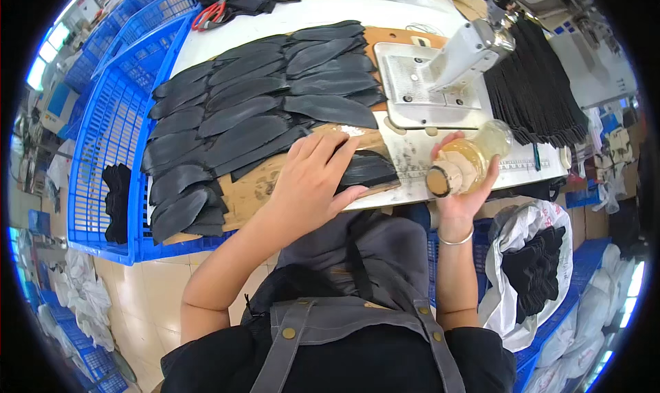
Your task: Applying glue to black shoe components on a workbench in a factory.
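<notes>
My right hand [466,187] is wrapped round a clear bottle [469,161] with amber liquid inside. It lies tilted in the palm, its brown round end toward me. My left hand [309,176] rests on a wooden board [258,187], thumb and fingers spread at the left end of a small stack of black curved pieces [368,170]. Whether the fingertips pinch the stack is hard to see. To the left, overlapping rows of similar black leaf-shaped pieces [247,128] cover most of the board.
A white sewing machine [457,63] stands beyond the bottle. Right of it hangs a bundle of black strips [533,84]. A blue crate [124,128] flanks the table at left; a white sack [498,276] holding black pieces is at lower right. Red-handled scissors [212,15] lie far left.
</notes>
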The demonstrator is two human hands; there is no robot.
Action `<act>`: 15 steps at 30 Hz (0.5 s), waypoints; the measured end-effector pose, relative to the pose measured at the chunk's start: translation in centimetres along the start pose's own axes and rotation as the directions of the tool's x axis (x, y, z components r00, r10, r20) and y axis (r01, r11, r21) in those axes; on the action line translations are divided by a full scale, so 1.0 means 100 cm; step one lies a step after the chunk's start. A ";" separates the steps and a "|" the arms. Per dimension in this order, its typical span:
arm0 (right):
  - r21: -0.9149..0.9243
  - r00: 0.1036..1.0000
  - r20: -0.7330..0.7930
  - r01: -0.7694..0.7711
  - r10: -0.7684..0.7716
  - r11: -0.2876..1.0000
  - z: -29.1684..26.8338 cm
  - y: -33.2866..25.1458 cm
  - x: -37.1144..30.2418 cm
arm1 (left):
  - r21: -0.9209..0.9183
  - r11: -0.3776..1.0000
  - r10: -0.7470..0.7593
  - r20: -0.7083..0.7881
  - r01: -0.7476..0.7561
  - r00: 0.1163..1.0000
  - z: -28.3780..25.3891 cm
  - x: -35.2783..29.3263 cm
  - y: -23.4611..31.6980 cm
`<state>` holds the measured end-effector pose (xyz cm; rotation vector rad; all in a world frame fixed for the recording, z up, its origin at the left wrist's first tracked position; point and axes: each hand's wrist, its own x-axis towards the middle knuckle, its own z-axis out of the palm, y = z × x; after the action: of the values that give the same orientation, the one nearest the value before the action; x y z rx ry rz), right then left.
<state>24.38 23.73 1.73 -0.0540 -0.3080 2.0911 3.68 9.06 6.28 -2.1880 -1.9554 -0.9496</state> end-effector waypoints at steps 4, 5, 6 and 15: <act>0.127 0.998 -0.048 -0.027 0.033 0.992 0.001 0.010 -0.001 | 0.118 0.992 0.051 -0.007 -0.050 0.999 0.006 0.021 0.005; 0.138 0.999 -0.015 -0.044 0.047 0.989 -0.001 0.010 0.000 | 0.141 0.988 0.071 -0.013 -0.069 0.997 0.004 0.023 0.006; 0.149 0.998 0.019 -0.064 0.062 0.987 -0.002 0.010 0.000 | 0.142 0.987 0.076 -0.005 -0.075 0.997 0.002 0.024 0.007; 0.041 0.998 0.027 -0.062 0.060 0.997 -0.011 0.008 0.000 | 0.263 0.957 -0.071 -0.197 0.123 0.978 -0.024 -0.021 0.007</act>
<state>23.92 23.55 0.43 -0.0117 -0.2806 2.1595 3.33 6.01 7.52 -1.8030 -1.9858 -0.8032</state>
